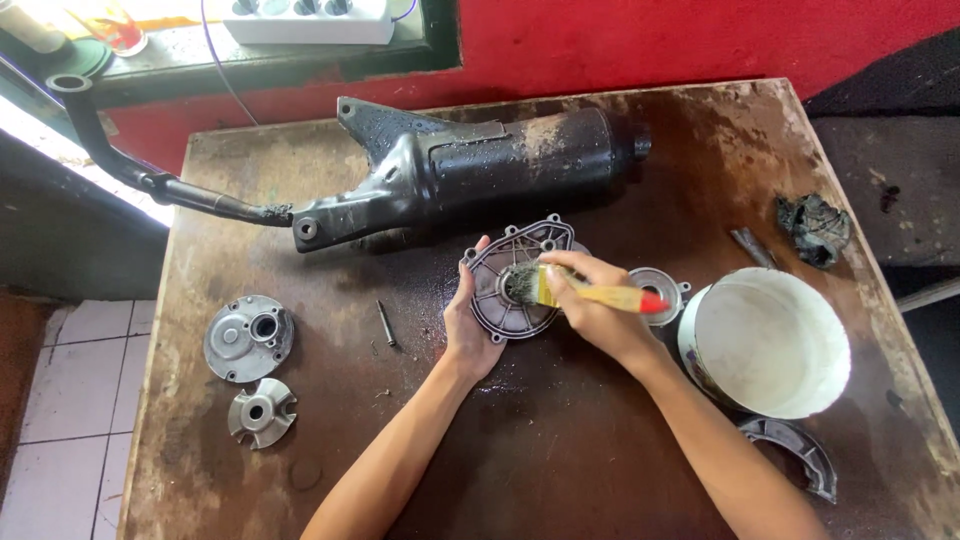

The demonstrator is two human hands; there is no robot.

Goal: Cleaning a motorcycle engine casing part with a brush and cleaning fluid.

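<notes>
Head view: my left hand (468, 335) has its grip clenched on the left edge of the round grey cast-metal cover with ribs inside (515, 280), holding it tilted up off the worn brown wooden desk (560, 450). My right hand (592, 300) grips the yellow-handled paintbrush with the red end (600, 296); its dirty bristles sit on the inner face of the cover, near the centre hole.

Cover sits mid-desk, just in front of the long black motorcycle exhaust muffler (480, 170), whose bent pipe runs off the left edge of the desk.

Right of my right hand: a small round grey metal disc (660, 290), partly hidden behind the brush handle, then a white plastic bucket (768, 340), touching or nearly touching my forearm. A curved dark metal piece (795, 455) lies below the bucket. A crumpled dirty rag (815, 228) lies near the right edge, with a short grey metal strip (750, 246) just beside it.

Left side: a round grey metal plate with a centre hub (248, 338), a smaller finned grey metal part (261, 412) below it. A thin dark pin (386, 323) lies between those and my left hand.
</notes>
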